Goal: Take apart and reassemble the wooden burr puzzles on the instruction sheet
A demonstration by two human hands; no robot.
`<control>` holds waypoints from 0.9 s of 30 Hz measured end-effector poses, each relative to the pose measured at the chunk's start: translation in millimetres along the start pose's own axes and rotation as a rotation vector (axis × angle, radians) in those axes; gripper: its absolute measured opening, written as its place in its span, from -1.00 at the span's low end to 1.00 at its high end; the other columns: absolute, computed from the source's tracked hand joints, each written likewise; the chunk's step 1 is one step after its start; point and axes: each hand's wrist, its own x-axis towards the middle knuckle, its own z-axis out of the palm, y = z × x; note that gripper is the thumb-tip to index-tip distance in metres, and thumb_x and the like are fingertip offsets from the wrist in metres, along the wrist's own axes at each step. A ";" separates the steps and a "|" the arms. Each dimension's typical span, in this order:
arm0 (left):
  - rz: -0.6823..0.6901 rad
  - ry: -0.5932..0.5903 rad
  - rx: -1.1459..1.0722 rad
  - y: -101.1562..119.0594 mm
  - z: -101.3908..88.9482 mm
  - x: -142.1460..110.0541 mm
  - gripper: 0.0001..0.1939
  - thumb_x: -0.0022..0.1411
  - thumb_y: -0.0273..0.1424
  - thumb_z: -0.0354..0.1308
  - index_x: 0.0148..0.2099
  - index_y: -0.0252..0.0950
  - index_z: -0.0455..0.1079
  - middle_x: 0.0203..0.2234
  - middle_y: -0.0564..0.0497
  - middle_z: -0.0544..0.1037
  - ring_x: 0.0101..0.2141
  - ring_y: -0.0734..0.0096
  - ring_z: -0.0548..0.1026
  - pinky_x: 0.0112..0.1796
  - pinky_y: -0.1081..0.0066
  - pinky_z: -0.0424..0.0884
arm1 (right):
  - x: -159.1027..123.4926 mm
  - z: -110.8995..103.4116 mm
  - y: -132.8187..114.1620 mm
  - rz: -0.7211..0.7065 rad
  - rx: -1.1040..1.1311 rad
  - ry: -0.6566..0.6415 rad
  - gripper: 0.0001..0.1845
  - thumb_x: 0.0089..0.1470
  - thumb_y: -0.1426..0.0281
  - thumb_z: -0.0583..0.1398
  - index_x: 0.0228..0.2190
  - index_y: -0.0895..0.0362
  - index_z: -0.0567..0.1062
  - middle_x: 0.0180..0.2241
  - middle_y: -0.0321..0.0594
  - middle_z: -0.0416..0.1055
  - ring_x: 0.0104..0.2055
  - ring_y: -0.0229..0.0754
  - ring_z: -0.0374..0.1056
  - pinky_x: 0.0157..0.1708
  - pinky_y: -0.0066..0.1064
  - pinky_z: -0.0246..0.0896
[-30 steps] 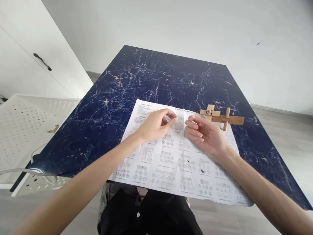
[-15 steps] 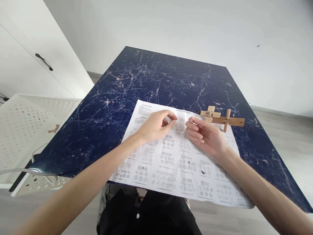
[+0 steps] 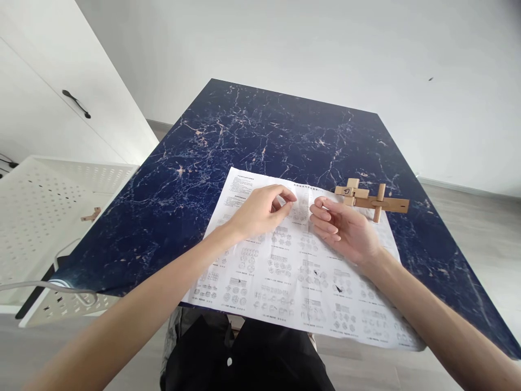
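Note:
My left hand (image 3: pixel 264 209) hovers over or rests on a printed sheet (image 3: pixel 260 255); I cannot tell which. Its fingers are loosely curled, thumb close to the index finger, and nothing shows in it. Just to the right, my right hand (image 3: pixel 345 228) is turned with the palm facing left. Its fingers are slightly bent and apart, with nothing visible in them. Beyond the right hand, at the sheet's upper right edge, stands a wooden interlocking puzzle (image 3: pixel 360 198) of joined blocks, a flat bar and an upright round peg. Neither hand appears to touch it.
The sheet carries rows of small diagrams and lies along the near edge of a dark blue marbled table (image 3: pixel 260 130). At left is a white perforated basket (image 3: pixel 44 201) with a small wooden piece (image 3: pixel 91 214) in it. A grey cable (image 3: pixel 44 285) crosses the lower left.
Both hands hold nearly the same pose and place. The whole view has shifted very slightly; the puzzle and sheet have not visibly moved on the table.

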 end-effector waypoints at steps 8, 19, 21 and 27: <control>-0.004 -0.008 -0.002 1.0 -0.3 -0.5 -0.85 0.49 -0.35 0.19 0.00 -0.26 0.54 -0.23 -0.03 0.69 -0.40 0.41 0.59 -0.38 0.36 0.49 | -0.2 1.7 -1.0 0.002 0.003 0.001 -0.75 0.18 0.39 0.43 -0.41 0.13 0.46 -0.50 -0.40 0.21 -0.60 -0.42 0.01 -0.68 -0.64 0.18; -0.011 -0.020 -0.011 0.9 -0.9 -0.3 -0.84 0.49 -0.34 0.20 0.02 -0.26 0.54 -0.22 -0.05 0.69 -0.39 0.39 0.60 -0.36 0.34 0.51 | 0.4 -0.3 -0.2 0.002 0.013 0.007 -0.79 0.21 0.37 0.41 -0.38 0.13 0.50 -0.49 -0.41 0.19 -0.60 -0.42 0.00 -0.67 -0.62 0.17; -0.009 -0.016 -0.014 0.6 -0.7 -0.3 -0.84 0.48 -0.33 0.20 0.01 -0.26 0.54 -0.26 -0.04 0.69 -0.40 0.38 0.59 -0.37 0.33 0.51 | 0.6 0.6 -0.1 -0.013 0.027 0.016 -0.77 0.22 0.28 0.42 -0.35 0.10 0.52 -0.50 -0.41 0.18 -0.61 -0.40 -0.03 -0.69 -0.60 0.13; -0.020 -0.013 0.001 1.7 -1.5 -0.8 -0.83 0.49 -0.32 0.20 0.01 -0.25 0.55 -0.30 -0.02 0.68 -0.41 0.38 0.60 -0.38 0.33 0.49 | -1.0 1.0 -4.0 -0.123 0.189 0.046 -0.48 0.18 0.10 0.43 -0.53 0.06 0.30 -0.58 -0.46 0.04 -0.63 -0.39 -0.11 -0.68 -0.56 0.12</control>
